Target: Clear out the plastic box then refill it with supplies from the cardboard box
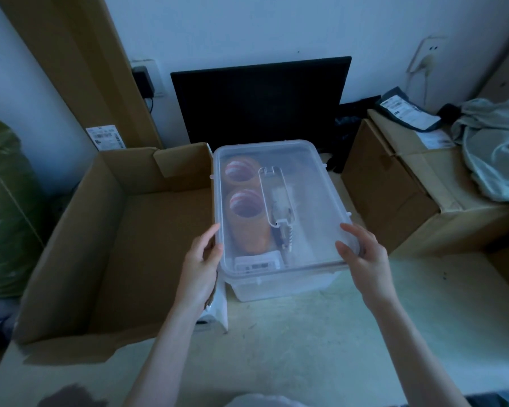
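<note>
I had both hands on the lidded plastic box (282,218), left hand (202,261) and right hand (362,254) gripping its near corners; the cardboard box (106,239) lay open beside my left. Lid removal looked next.

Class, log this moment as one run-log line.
stage: lid on plastic box | left hand: grips lid edge | right hand: grips lid edge | inside: tape rolls | cardboard box: open, beside
</note>
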Tool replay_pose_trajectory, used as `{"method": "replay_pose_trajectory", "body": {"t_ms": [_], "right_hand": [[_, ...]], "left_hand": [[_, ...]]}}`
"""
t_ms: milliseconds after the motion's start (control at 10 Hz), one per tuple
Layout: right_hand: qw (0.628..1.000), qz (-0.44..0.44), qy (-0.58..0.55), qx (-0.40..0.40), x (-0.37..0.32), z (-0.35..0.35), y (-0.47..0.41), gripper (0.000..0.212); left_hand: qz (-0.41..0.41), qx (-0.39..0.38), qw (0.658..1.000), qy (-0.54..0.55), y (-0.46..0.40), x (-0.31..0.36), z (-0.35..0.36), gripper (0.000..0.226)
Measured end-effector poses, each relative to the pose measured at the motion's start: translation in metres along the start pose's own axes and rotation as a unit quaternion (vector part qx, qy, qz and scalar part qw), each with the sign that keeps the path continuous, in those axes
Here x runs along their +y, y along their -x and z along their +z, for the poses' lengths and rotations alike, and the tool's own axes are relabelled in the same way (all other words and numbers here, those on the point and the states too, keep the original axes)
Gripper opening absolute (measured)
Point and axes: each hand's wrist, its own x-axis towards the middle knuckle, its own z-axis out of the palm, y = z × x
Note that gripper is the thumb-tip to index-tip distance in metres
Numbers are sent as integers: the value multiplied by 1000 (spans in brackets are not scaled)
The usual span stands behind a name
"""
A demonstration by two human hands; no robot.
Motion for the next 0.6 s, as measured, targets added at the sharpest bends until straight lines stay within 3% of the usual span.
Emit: {"method": "replay_pose_trajectory", "body": {"t_ms": [200,500,600], "right_hand": [[1000,-4,1,-6,3,-1,1,35],[988,-64,137,-17,-7,1,0,31],[986,-69,155,-10,-19,2,-14,30]], "left_hand": [[33,23,998,-44,-5,-4,5,39],[85,11,984,-156,-18,12,-2,32],[127,44,976,-172,-26,18,-1,27]]}}
